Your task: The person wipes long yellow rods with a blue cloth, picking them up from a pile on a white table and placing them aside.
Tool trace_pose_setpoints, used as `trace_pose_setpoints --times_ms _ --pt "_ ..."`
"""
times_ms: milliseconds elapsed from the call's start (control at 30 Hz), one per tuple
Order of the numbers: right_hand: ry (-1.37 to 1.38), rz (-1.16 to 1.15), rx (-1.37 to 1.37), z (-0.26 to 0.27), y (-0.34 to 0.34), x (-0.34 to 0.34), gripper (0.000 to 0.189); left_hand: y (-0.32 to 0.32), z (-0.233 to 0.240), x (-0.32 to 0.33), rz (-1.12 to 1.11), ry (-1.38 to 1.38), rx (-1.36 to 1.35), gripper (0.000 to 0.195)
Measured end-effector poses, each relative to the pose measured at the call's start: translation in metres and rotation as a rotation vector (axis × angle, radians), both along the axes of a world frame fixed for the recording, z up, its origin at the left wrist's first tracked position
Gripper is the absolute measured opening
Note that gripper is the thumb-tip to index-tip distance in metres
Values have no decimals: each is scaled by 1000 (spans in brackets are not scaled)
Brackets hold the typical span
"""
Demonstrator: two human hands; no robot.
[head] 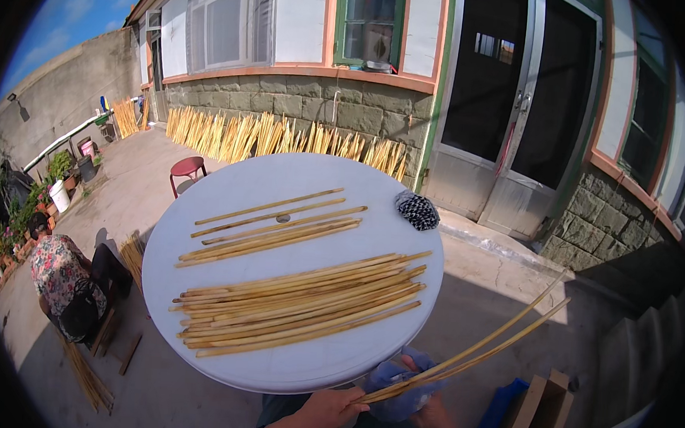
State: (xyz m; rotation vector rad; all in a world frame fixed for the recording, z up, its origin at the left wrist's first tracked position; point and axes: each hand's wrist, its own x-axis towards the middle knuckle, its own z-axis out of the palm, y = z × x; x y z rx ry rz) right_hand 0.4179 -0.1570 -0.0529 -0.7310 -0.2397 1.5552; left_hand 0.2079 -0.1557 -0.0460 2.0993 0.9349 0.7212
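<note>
My left hand (332,410) is closed around the near ends of a few long pale stalks (474,360), below the table's near edge. My right hand (428,416) holds a bluish cloth (394,385) wrapped about the same stalks, a little to the right of the left hand. The stalks reach up and out to the right, past the table. On the round white table (287,379) lies a wide layer of peeled stalks (309,299). Beyond it are a small group of stalks (271,242) and several single ones. A black-and-white patterned cloth (417,210) is crumpled at the table's right edge.
A seated person (69,281) is at the left, near stalk bundles (84,375) on the ground. A red stool (188,168) stands behind the table. More stalks (253,136) lean along the stone wall. An open cardboard box (532,416) and a blue object (497,414) are at lower right.
</note>
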Motion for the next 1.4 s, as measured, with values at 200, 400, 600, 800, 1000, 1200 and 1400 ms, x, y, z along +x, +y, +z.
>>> trace_pose_setpoints --times_ms 200,400,600,800,1000,1200,1400 --pt "-285 -83 223 -2 -5 -1 32 -6 -14 -4 -19 163 -90 28" --pt "-1 -486 137 -22 8 81 18 -24 -8 -49 40 135 -192 25" --pt "37 -616 147 -25 8 140 22 -32 13 -93 13 136 -401 27" --pt "-24 -648 81 -16 5 146 24 -43 19 -126 85 103 -577 27" --pt "-94 -712 129 -23 5 144 24 -39 32 -150 86 64 -705 25" --pt "131 -761 -80 -59 -3 164 29 -23 72 -181 367 -158 -753 20" --pt "-17 -314 -277 -108 -3 75 24 32 86 -215 738 -298 -319 14"
